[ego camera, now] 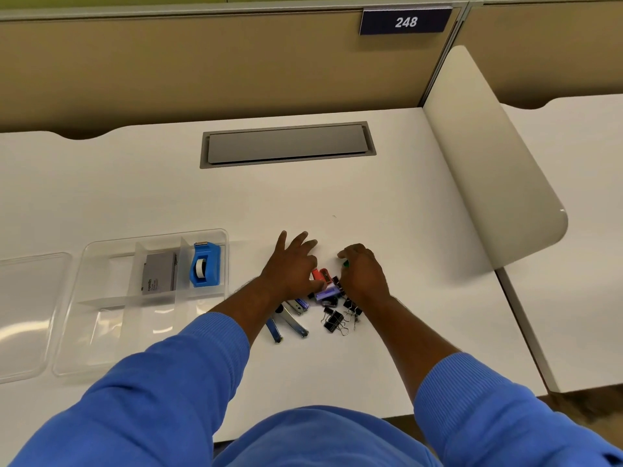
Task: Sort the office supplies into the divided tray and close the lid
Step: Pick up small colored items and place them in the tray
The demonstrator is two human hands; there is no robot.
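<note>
One divided tray (101, 335), desk (337, 197) left, holds one blue tape dispenser (206, 264) and one grey box (159, 276) in adjoining compartments; over the loose pile (332, 321), left grip (291, 264) spreads flat-fingered, right grip (362, 273) curls round one green piece (346, 263).

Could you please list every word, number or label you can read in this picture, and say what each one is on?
"248": white digits on the dark blue sign on the partition behind the desk.
"camlin": on the grey box in the divided tray, middle back compartment.
Smaller print under "camlin": too small to read.
Blue tape dispenser and loose supplies: no readable text.
</note>
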